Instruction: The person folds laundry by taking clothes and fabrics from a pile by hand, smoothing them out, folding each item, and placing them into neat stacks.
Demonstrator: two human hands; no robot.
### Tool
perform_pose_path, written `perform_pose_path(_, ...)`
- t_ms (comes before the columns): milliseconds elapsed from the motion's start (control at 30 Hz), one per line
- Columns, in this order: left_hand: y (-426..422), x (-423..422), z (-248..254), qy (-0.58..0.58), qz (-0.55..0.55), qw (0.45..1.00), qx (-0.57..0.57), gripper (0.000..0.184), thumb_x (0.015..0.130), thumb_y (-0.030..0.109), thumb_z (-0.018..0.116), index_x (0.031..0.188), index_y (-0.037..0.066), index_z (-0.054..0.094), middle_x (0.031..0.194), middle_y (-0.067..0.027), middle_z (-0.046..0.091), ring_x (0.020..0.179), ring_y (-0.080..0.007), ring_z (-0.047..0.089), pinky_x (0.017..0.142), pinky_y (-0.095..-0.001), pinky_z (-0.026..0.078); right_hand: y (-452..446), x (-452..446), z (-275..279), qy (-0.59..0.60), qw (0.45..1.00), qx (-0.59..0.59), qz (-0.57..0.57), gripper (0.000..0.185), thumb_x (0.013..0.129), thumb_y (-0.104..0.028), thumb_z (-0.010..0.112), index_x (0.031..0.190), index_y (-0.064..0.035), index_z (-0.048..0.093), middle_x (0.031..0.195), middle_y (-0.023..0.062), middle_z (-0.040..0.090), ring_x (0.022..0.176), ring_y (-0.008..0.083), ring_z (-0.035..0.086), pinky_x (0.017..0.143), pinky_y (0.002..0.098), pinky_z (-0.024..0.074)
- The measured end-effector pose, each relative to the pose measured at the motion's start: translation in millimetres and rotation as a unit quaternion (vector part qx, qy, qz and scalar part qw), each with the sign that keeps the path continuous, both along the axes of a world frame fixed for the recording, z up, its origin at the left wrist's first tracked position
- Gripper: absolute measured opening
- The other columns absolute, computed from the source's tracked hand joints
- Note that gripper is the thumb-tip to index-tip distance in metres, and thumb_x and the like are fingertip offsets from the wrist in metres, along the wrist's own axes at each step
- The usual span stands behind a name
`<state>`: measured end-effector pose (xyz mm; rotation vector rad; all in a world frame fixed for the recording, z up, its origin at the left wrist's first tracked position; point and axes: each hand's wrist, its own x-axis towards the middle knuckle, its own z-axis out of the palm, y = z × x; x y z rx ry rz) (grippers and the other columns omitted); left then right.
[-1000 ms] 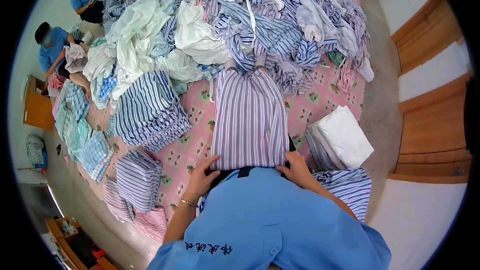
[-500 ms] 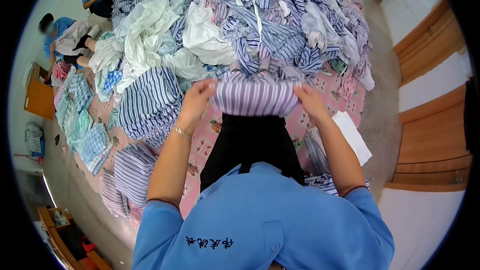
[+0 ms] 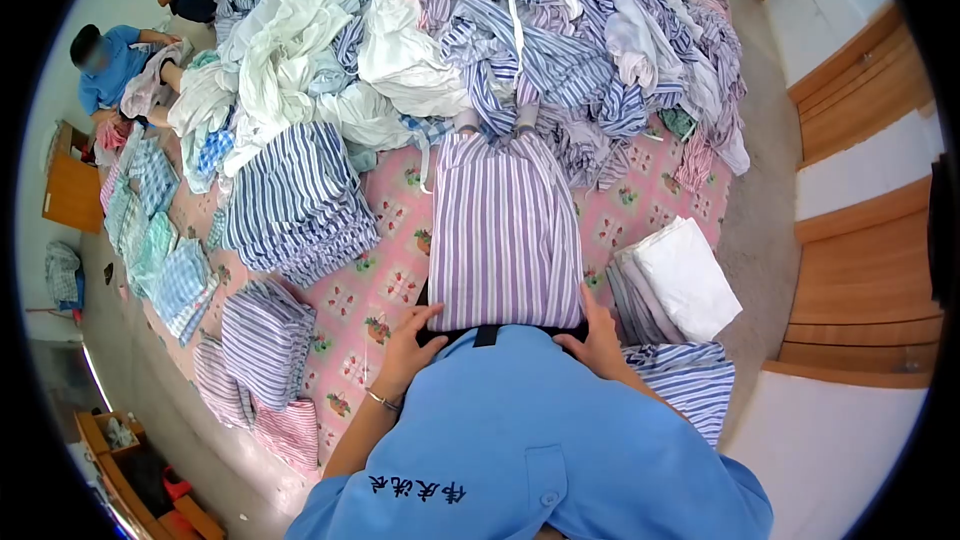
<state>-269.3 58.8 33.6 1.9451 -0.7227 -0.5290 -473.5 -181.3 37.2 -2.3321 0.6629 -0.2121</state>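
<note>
Cloth [image 3: 505, 230] lies flat between left hand [image 3: 403, 352] and right hand [image 3: 600, 340] (thumbs spread, any pinch unclear). Stacks [image 3: 298, 202] are folded; the heap [image 3: 560, 55] isn't.

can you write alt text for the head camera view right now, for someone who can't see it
A seated person's left hand and right hand touch the near corners of a purple-and-white striped cloth garment spread over their legs, with a big heap of crumpled striped and white fabric beyond.

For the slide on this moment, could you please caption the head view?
Both hands at the near edge of a purple-striped garment.
</note>
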Motion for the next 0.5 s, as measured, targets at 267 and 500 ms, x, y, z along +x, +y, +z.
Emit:
perform_pose_path(267,-11,21,87,-0.255,-0.003,0.967,0.014,0.021,0.070,-0.004,0.062,0.088,0.007,0.065,0.089,-0.0094,0.055,0.094,-0.0275,0.052,0.081,-0.0370,0.042,-25,14,74,-0.125,0.991,-0.021,0.037,0.035,0.064,0.002,0.062,0.098,-0.0068,0.065,0.089,0.0127,0.051,0.094,0.0294,0.051,0.083,0.0385,0.0407)
perform_pose_path(500,21,32,172,-0.025,-0.336,0.883,-0.328,0.006,0.077,0.002,0.060,0.083,0.003,0.061,0.087,-0.0108,0.062,0.075,-0.0248,0.061,0.067,-0.0350,0.049,-41,-3,193,-0.313,0.876,0.167,0.326,0.023,0.066,-0.018,0.069,0.086,-0.0061,0.067,0.084,0.0070,0.055,0.082,0.0256,0.058,0.075,0.0420,0.0459)
